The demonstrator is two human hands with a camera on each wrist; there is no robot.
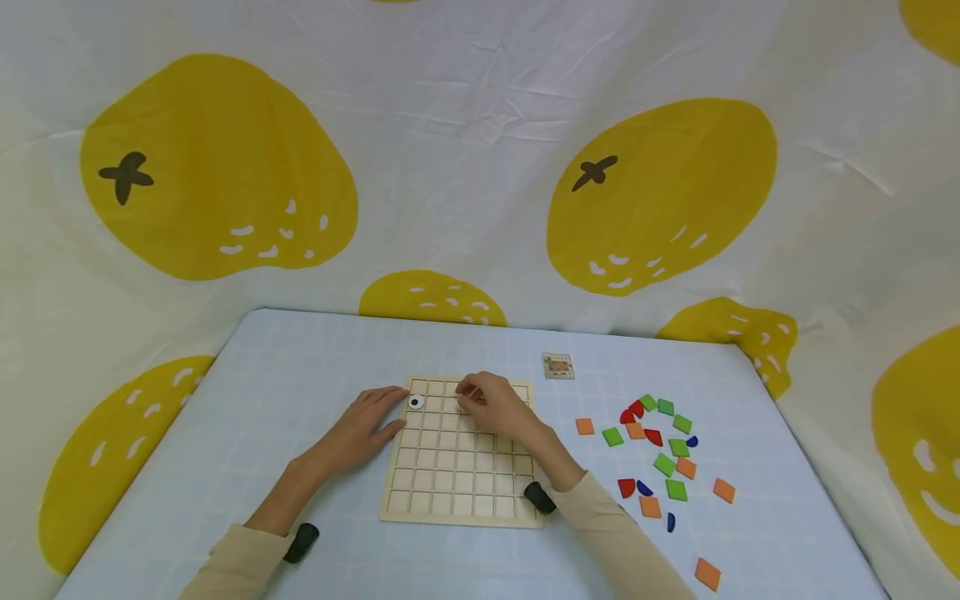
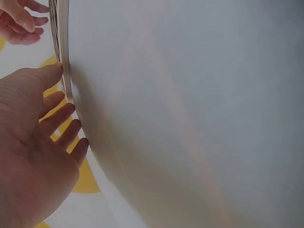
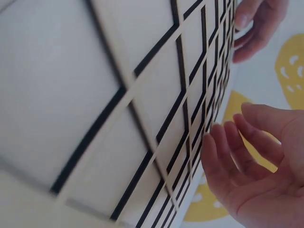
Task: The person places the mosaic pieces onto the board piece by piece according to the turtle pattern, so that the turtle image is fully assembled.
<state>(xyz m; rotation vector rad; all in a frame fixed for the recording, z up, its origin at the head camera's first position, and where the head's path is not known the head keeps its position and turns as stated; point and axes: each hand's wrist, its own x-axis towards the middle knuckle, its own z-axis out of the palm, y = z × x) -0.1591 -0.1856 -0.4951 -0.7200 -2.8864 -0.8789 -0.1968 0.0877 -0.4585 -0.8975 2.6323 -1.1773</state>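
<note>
A pale wooden grid board (image 1: 431,482) lies on the table. A round white piece with a black dot (image 1: 416,402) sits on it near the upper left corner. My left hand (image 1: 369,425) rests by the board's left edge, thumb and fingers spread; the left wrist view shows its thumb tip at the board's side. Over the upper middle of the grid is my right hand (image 1: 491,406), its fingers loosely bent. In the right wrist view that hand's thumb and fingers (image 3: 209,152) stand apart, with nothing seen between them.
Right of the board lie scattered orange squares (image 1: 650,507), green squares (image 1: 677,490), red quarter-circles (image 1: 626,488) and blue half-circles (image 1: 671,522). A small picture card (image 1: 558,366) lies beyond the board's upper right corner. A patterned curtain (image 1: 450,167) hangs behind the table.
</note>
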